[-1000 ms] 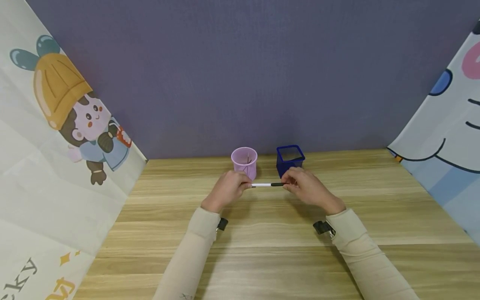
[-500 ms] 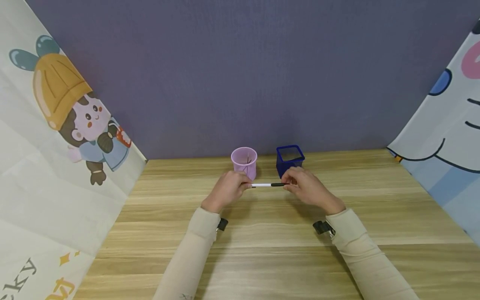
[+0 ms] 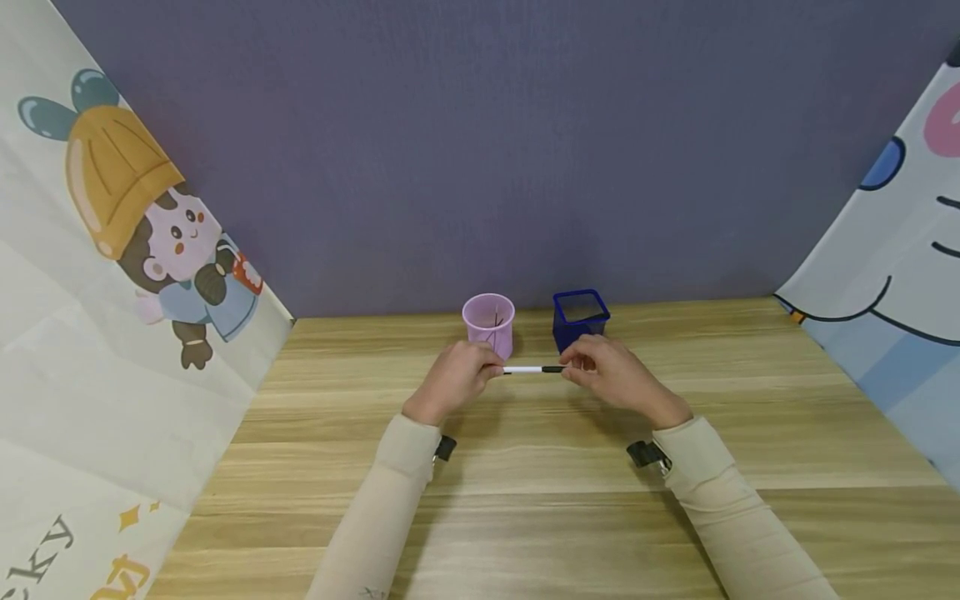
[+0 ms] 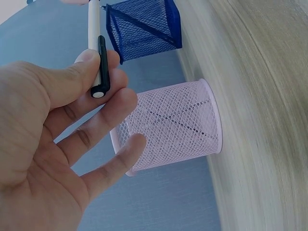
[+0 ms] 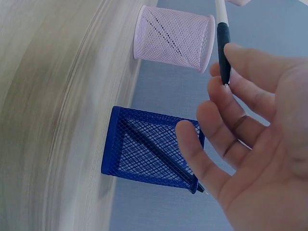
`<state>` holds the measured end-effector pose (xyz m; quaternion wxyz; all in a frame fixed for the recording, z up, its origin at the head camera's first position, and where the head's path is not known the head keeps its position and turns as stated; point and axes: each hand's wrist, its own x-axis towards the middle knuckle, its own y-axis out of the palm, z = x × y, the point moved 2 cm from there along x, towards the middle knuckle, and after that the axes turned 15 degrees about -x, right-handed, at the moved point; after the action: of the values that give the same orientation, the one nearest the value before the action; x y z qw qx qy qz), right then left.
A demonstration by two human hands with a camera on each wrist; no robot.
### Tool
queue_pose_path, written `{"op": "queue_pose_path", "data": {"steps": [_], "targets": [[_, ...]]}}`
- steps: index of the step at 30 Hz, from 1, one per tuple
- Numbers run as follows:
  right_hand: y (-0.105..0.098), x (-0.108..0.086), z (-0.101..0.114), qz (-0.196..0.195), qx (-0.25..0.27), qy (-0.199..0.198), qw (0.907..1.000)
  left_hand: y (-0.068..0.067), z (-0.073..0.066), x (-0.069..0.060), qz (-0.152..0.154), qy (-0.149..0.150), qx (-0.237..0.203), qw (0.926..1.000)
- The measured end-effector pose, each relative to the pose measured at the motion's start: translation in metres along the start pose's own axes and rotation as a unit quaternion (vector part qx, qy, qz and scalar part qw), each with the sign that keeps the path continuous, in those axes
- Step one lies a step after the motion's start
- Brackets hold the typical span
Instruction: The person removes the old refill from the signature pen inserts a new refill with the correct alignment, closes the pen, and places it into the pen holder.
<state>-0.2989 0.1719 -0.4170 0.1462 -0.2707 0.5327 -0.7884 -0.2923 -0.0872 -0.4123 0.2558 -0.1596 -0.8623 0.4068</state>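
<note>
A white pen [image 3: 523,369] with a black grip lies level between both hands. My left hand [image 3: 457,379] pinches its clip end between thumb and forefinger, the black clip [image 4: 102,67] showing in the left wrist view. With thumb and fingertips, my right hand [image 3: 617,377] pinches the black grip [image 5: 224,53], the tip pointing out past them. Behind the left hand stands a pink round mesh cup [image 3: 489,321] with thin dark sticks seen in it. Behind the right hand is a blue square mesh holder [image 3: 580,317] with a dark pen [image 5: 159,153] leaning inside.
The wood-grain table [image 3: 525,517] runs back to a grey-blue wall panel [image 3: 525,150]. A printed sheet with a cartoon child [image 3: 180,233] borders the left side, and another printed sheet [image 3: 885,267] borders the right.
My right fingers have shifted slightly left along the black end of the pen. My left hand and both holders stay where they were.
</note>
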Motion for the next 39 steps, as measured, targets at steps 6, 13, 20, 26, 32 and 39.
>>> {"op": "queue_pose_path", "data": {"steps": [6, 13, 20, 26, 32, 39], "targets": [[0.0, 0.0001, -0.0005, -0.01, -0.013, -0.018, 0.9997, 0.0003, -0.0009, 0.0, -0.002, 0.005, -0.001, 1.0], [0.0006, -0.0001, -0.0016, -0.014, -0.032, -0.031, 0.9989, 0.0003, -0.0018, -0.0001, -0.002, 0.006, -0.002, 1.0], [0.0026, -0.0009, -0.0012, -0.019, -0.038, -0.03, 0.9987, 0.0008, -0.0023, -0.0002, -0.004, 0.013, -0.002, 0.9999], [0.0027, -0.0005, -0.0011, -0.015, -0.041, -0.026, 0.9987, 0.001, -0.0023, -0.0003, -0.002, 0.012, -0.002, 0.9999], [0.0026, 0.0005, -0.001, -0.022, -0.047, -0.029, 0.9982, 0.0015, -0.0015, 0.0005, 0.001, 0.008, -0.007, 0.9999], [0.0037, 0.0006, -0.0015, -0.028, -0.054, -0.036, 0.9975, 0.0018, -0.0016, 0.0007, -0.003, 0.012, -0.006, 0.9999]]}}
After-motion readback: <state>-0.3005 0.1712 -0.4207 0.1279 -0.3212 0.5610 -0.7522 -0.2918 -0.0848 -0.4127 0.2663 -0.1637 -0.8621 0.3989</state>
